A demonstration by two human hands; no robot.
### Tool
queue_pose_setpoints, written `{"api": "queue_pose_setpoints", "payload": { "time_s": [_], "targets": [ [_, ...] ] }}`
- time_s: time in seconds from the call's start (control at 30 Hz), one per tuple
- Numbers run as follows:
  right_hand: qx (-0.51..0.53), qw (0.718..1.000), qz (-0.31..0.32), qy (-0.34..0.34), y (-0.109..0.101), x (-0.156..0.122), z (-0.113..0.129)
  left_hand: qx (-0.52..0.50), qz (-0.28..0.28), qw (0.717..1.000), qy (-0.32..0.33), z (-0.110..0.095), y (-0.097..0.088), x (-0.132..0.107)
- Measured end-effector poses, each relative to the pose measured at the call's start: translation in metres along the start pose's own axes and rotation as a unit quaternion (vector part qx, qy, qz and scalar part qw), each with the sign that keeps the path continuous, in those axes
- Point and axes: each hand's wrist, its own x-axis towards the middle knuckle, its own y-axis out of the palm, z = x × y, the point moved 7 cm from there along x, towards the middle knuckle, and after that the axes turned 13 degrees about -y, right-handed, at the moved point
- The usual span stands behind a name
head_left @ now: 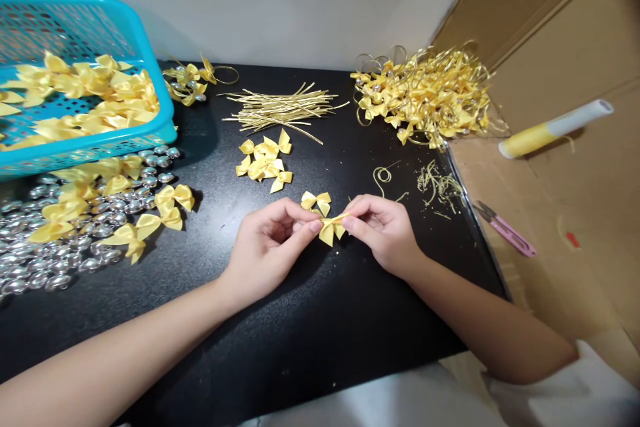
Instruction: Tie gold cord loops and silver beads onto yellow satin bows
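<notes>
Between my two hands is a yellow ribbon bow (330, 230), its tails hanging down over the black table. My left hand (273, 237) pinches one side of it with thumb and forefinger. On the other side, my right hand (383, 227) pinches it the same way. Whether a wire runs through the bow is too small to make out. Just beyond my fingertips lies another yellow bow (316, 201). A small group of loose bows (265, 160) rests farther back, in front of a bundle of gold wire ties (285, 109).
A blue basket (145, 47) of bows stands left, above silver beads (55, 247) with bows on them. Finished-looking bows with gold wire (425, 93) are heaped back right. Pink-handled snips (510, 233) and a ribbon-wrapped tube (555, 127) lie on cardboard at the right.
</notes>
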Motion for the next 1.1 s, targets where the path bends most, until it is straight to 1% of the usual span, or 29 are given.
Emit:
{"api": "queue_pose_setpoints", "payload": {
  "time_s": [0.07, 0.17, 0.27, 0.33, 0.4, 0.47, 0.57, 0.63, 0.73, 0.8, 0.87, 0.93, 1.0, 1.1],
  "targets": [
    [-0.012, 0.999, 0.009, -0.036, 0.000, 0.001, 0.004, -0.017, 0.022, 1.000, 0.004, 0.002, 0.001, 0.000],
    [-0.020, 0.994, 0.050, -0.095, 0.002, 0.003, 0.010, -0.081, 0.099, 0.992, 0.005, 0.004, 0.007, 0.001],
    [-0.050, 0.988, 0.078, -0.126, 0.006, 0.004, 0.013, -0.114, 0.177, 0.978, -0.011, 0.006, 0.017, 0.002],
    [-0.085, 0.983, 0.086, -0.137, 0.008, 0.004, 0.016, -0.111, 0.209, 0.971, -0.021, 0.007, 0.023, 0.002],
    [-0.111, 0.980, 0.091, -0.137, 0.010, 0.003, 0.018, -0.110, 0.201, 0.973, -0.019, 0.008, 0.024, 0.003],
    [-0.115, 0.981, 0.087, -0.131, 0.009, 0.002, 0.019, -0.104, 0.163, 0.981, -0.004, 0.007, 0.019, 0.005],
    [-0.085, 0.986, 0.062, -0.130, 0.007, -0.001, 0.021, -0.088, 0.103, 0.991, 0.009, 0.007, 0.013, 0.006],
    [-0.083, 0.987, 0.048, -0.125, 0.006, -0.003, 0.019, -0.077, 0.078, 0.994, 0.012, 0.005, 0.010, 0.005],
    [-0.080, 0.992, 0.043, -0.091, 0.007, -0.004, 0.014, -0.037, 0.070, 0.997, 0.017, 0.002, 0.008, 0.003],
    [-0.063, 0.994, 0.059, -0.068, 0.008, -0.003, 0.011, -0.004, 0.070, 0.997, 0.028, -0.001, 0.007, 0.002],
    [-0.067, 0.992, 0.084, -0.063, 0.008, -0.002, 0.011, 0.032, 0.075, 0.996, 0.047, -0.003, 0.006, 0.001],
    [-0.092, 0.986, 0.112, -0.081, 0.009, -0.001, 0.015, 0.073, 0.089, 0.991, 0.064, -0.003, 0.007, 0.000],
    [-0.124, 0.975, 0.139, -0.123, 0.010, 0.000, 0.021, 0.117, 0.099, 0.985, 0.083, -0.003, 0.009, -0.001],
    [-0.175, 0.949, 0.179, -0.190, 0.014, 0.001, 0.029, 0.194, 0.090, 0.968, 0.133, -0.008, 0.010, -0.002]
  ]
}}
